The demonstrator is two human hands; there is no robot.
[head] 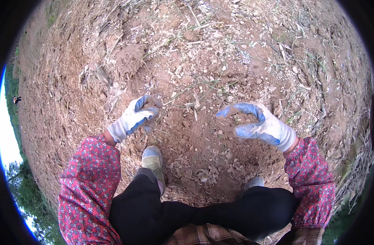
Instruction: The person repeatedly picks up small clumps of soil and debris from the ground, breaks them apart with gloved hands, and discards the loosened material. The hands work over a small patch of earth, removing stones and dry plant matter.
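My left hand (145,111), in a white knit work glove with a blue, soil-stained coating, hovers left of centre with its fingers curled towards the thumb; whether something small is between them cannot be told. On the right, my right hand (249,121) wears the matching glove, thumb and fingers spread in a C shape with nothing seen between them. Between and below both hands lies loose brown soil (190,131) with crumbs of earth and dry plant bits. Floral red sleeves cover both forearms.
My left shoe (153,160) stands on the soil, and the toe of my right shoe (255,182) shows beside my dark trousers. A large clod (130,58) and green stems (190,87) lie ahead. Dry stalks (356,171) are heaped at right. A distant figure (17,99) is at far left.
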